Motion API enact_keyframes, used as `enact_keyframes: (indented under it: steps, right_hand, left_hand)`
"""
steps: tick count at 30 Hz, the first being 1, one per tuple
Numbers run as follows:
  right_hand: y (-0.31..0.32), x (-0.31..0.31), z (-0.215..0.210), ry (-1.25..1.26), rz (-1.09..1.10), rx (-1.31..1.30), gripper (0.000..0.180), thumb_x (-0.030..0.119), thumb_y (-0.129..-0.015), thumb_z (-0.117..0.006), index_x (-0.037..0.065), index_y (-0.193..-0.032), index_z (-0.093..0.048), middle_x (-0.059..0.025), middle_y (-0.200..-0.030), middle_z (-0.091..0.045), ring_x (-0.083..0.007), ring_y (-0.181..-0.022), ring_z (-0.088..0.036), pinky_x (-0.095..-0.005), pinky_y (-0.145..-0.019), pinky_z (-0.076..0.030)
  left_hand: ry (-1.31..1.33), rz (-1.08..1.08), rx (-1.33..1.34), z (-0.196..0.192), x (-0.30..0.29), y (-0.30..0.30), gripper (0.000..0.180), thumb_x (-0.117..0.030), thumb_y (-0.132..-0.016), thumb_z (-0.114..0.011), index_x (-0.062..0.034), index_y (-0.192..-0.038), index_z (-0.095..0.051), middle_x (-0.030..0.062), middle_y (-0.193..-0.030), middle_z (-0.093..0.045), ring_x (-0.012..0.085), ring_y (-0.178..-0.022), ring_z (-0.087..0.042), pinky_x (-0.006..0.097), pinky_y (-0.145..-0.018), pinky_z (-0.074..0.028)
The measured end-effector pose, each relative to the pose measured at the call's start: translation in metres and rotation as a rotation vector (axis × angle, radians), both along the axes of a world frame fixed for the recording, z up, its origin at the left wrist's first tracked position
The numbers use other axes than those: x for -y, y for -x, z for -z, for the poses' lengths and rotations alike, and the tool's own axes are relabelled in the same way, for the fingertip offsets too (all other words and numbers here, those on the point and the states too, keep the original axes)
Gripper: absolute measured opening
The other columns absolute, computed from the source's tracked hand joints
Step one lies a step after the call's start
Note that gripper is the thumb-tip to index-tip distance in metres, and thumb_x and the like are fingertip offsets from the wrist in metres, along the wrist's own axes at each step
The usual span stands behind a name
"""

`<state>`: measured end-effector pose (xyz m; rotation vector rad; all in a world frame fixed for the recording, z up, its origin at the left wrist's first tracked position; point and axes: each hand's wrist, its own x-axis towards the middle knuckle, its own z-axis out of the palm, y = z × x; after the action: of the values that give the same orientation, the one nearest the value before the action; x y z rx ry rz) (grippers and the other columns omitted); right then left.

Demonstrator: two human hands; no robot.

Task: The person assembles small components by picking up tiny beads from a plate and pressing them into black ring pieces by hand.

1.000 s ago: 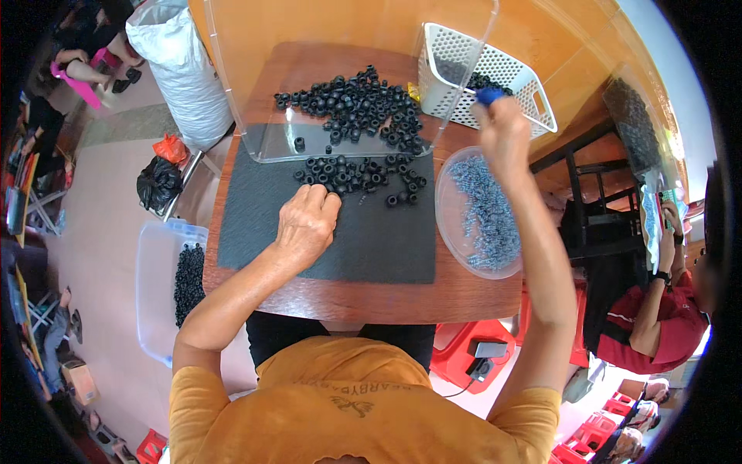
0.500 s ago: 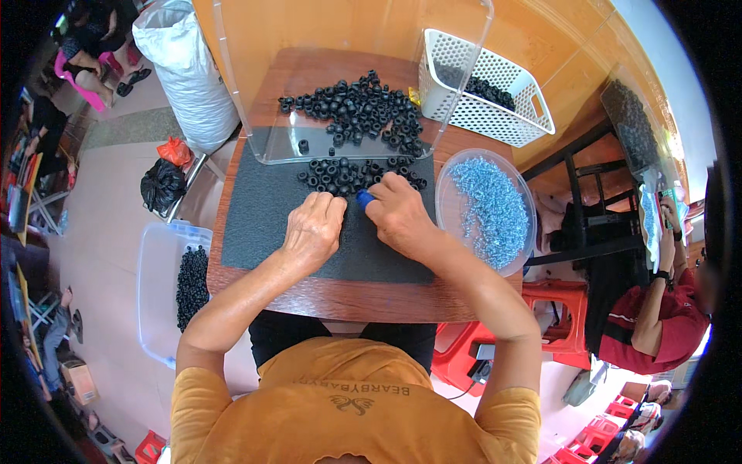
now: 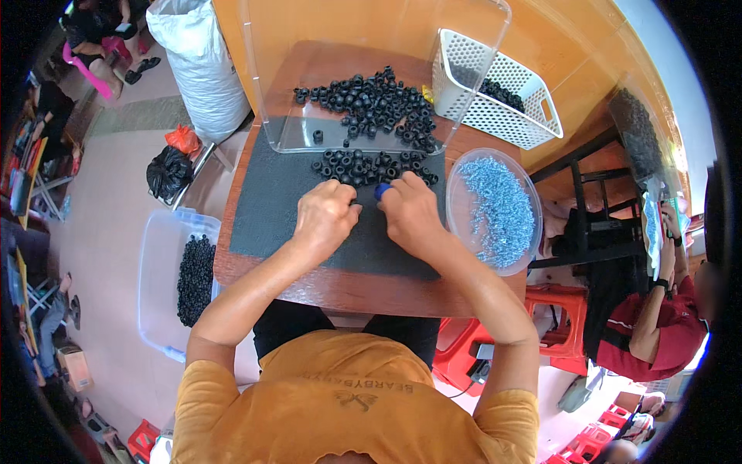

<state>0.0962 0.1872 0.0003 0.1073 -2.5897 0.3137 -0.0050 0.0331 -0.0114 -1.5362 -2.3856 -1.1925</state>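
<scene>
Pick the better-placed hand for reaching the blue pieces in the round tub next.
Right, likely: the right hand is beside the round tub holding the blue pieces. The left hand is farther off, with the right hand between.

Bare mat (image 3: 267,197) gave passage near the table's (image 3: 363,294) left edge. Black beads (image 3: 371,166) and a transparent bin (image 3: 309,149) barred the far side, a round tub (image 3: 464,226) the right.
</scene>
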Motion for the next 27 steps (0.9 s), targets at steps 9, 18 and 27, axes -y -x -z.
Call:
enact_keyframes:
  steps: [9, 18, 27]
  right_hand:
    - [-0.044, 0.037, -0.019, 0.974, 0.157, 0.016, 0.008, -0.001, -0.079, -0.066, 0.001, -0.086, -0.063, -0.0055, -0.081, -0.058, -0.0124, -0.072, -0.055, -0.0246, -0.064, -0.044]
    - [-0.052, 0.05, -0.017, 0.756, 0.065, -0.069, 0.012, -0.005, -0.076, -0.066, 0.001, -0.086, -0.063, -0.0065, -0.077, -0.056, -0.0158, -0.071, -0.055, -0.0264, -0.061, -0.043]
    - [-0.053, 0.05, -0.021, 0.745, 0.056, -0.081, 0.013, -0.006, -0.075, -0.066, 0.001, -0.086, -0.063, -0.0079, -0.075, -0.056, -0.0173, -0.066, -0.055, -0.0272, -0.057, -0.042]
  left_hand:
    - [-0.369, 0.119, 1.603, -0.022, 0.032, -0.022, 0.017, -0.005, -0.083, -0.064, 0.004, -0.098, -0.064, 0.0139, -0.087, -0.066, 0.0163, -0.069, -0.064, 0.027, -0.057, -0.052]
    - [-0.373, 0.16, 1.604, -0.017, 0.03, -0.045, 0.021, -0.006, -0.088, -0.06, 0.0029, -0.107, -0.061, 0.0138, -0.088, -0.066, 0.0168, -0.07, -0.063, 0.028, -0.058, -0.053]
    - [-0.312, 0.162, 1.696, -0.013, 0.031, -0.045, 0.02, -0.01, -0.09, -0.058, 0.0033, -0.104, -0.058, 0.0138, -0.086, -0.066, 0.0179, -0.065, -0.063, 0.029, -0.054, -0.053]
